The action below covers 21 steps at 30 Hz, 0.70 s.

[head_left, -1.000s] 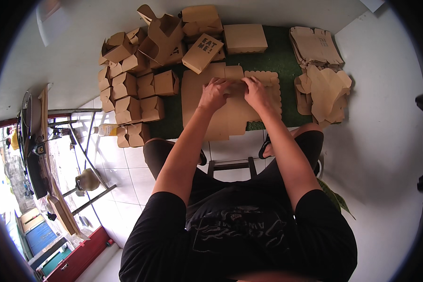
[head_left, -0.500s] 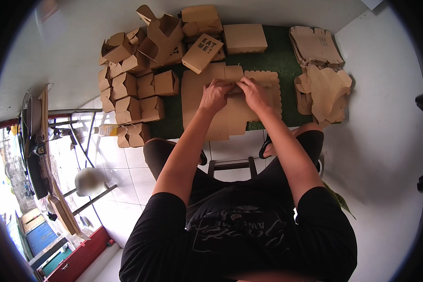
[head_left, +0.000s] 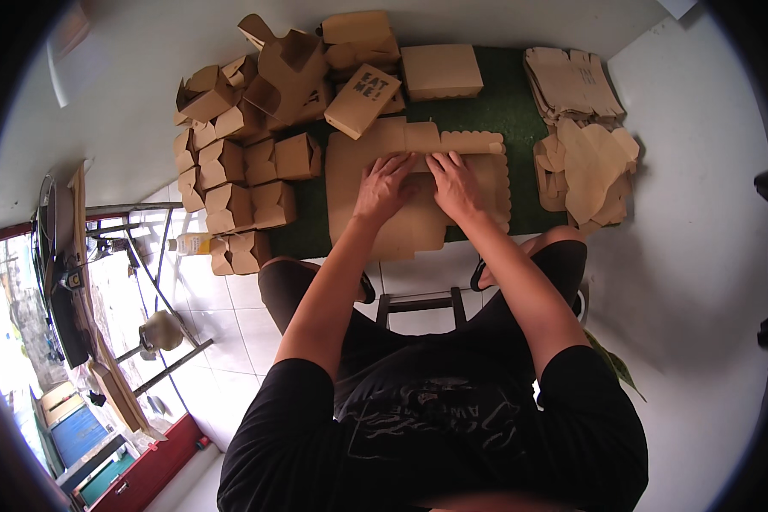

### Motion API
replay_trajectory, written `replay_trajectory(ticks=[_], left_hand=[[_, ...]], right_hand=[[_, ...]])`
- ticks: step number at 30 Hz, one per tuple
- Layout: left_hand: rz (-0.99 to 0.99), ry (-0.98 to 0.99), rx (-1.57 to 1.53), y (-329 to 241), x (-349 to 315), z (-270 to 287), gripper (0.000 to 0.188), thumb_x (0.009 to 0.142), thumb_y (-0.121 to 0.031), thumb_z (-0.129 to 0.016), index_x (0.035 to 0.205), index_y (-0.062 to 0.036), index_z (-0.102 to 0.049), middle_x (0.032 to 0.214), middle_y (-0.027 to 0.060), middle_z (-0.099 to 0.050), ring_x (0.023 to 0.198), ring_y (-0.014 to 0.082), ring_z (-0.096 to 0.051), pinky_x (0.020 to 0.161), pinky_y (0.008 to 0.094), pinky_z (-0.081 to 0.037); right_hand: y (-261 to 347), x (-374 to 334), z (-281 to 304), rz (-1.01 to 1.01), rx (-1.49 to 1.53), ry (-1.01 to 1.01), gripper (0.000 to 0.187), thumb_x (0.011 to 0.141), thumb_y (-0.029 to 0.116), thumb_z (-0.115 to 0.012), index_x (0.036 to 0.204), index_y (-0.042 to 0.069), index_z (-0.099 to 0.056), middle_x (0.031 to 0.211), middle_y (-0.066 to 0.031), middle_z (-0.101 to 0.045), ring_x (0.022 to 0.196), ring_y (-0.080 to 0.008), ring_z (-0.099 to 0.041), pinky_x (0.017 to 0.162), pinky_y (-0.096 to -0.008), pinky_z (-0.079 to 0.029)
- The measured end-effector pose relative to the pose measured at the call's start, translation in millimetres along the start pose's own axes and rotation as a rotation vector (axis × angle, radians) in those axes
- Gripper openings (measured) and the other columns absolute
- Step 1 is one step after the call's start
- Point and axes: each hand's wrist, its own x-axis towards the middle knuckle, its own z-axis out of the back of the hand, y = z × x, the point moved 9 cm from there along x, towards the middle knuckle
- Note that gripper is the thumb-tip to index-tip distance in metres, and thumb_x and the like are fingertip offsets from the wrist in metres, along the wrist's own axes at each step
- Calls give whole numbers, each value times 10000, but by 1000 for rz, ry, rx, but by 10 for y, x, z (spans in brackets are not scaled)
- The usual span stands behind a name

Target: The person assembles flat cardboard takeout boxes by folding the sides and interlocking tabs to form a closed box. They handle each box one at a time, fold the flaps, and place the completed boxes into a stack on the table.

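Observation:
A flat brown cardboard box blank (head_left: 350, 175) with scalloped edges on its right lies on the green mat before me. Both hands rest on its middle, side by side and close together. The fingers of my left hand (head_left: 386, 186) reach forward over the board, their tips at a crease. My right hand (head_left: 455, 183) lies just beside it, fingers stretched out and pressing on the same crease. Neither hand is wrapped round anything. The board directly under the palms is hidden.
Folded small cardboard boxes (head_left: 229, 207) are stacked at the left. Larger boxes stand behind, among them a printed box (head_left: 363, 101) and a closed box (head_left: 442, 71). Flat cardboard piles (head_left: 574, 84) and loose blanks (head_left: 597, 166) lie at the right on the green mat (head_left: 508, 98).
My fingers were pinched together at the board's raised fold; now they are spread flatter on it, slightly nearer me. The view has shifted a little.

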Motion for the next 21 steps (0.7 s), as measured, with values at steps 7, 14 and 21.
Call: replay_trajectory(ticks=[7,14,21], left_hand=[[13,48,49,29,44,-35,651,879,-276,-943,1502,-182,-783,1587,-16,-705,1521,273,-594,1217,543,-482],[-58,-71,64,-30,-18,-18,548,850,-208,-931,1392,-197,-850,1569,-14,-731,1494,283,-626,1217,530,-505],[-5,-9,48,-37,-25,-47,608,876,-178,-908,1473,-168,-791,1582,-7,-712,1512,271,-608,1238,525,-505]], right_hand=[[192,-9,-40,0,-74,101,608,975,196,-758,1537,-17,-670,1591,-140,-667,1570,-332,-527,1282,-591,-420],[323,-7,-234,-72,-4,210,893,1015,429,-683,1714,-83,-466,1770,-265,-499,1721,-363,-378,1400,-656,-263],[190,-99,-446,-103,10,211,857,1056,414,-650,1737,-65,-449,1796,-251,-486,1718,-354,-404,1363,-692,-289]])
